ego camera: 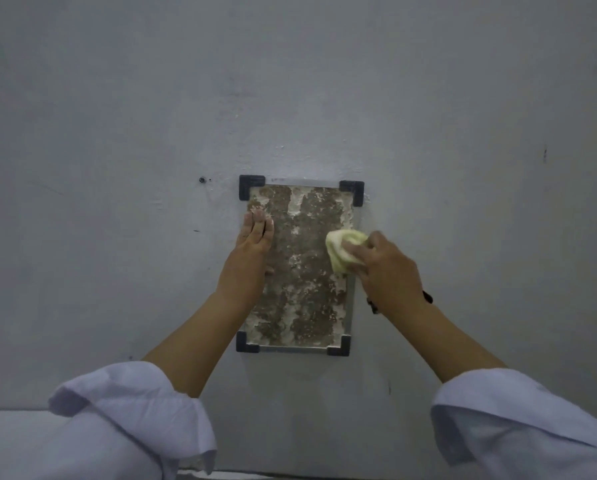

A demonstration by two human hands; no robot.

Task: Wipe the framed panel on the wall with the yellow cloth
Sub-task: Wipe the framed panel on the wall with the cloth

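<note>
White cotton sleeves [141, 420] sit bunched at my elbows nearest the camera, one on each arm, and below the left one a pale ledge [10, 441] runs along the foot of the wall. Past the sleeves my bare forearms reach up to the framed panel [304, 271], which hangs upright on the grey wall [463, 116] straight ahead of me. My left hand [254, 237] lies flat on the panel's left edge, fingers straight and together, the grip slack and holding nothing; that forearm covers much of the lower left side of the panel. My right hand [387, 268] has its grip closed around the yellow cloth [344, 251], fingers curled over the wad, pressing it on the panel's right edge about halfway up, and it hides part of the frame there. A dark band [428, 297] circles my right wrist. The panel's surface is mottled brown with chalky white patches and streaks, and four dark corner brackets [251, 187] mark its corners. Farther out on the wall, a small dark screw or hole [202, 180] sits left of the top bracket, with scuffs and flaked paint above the frame.
</note>
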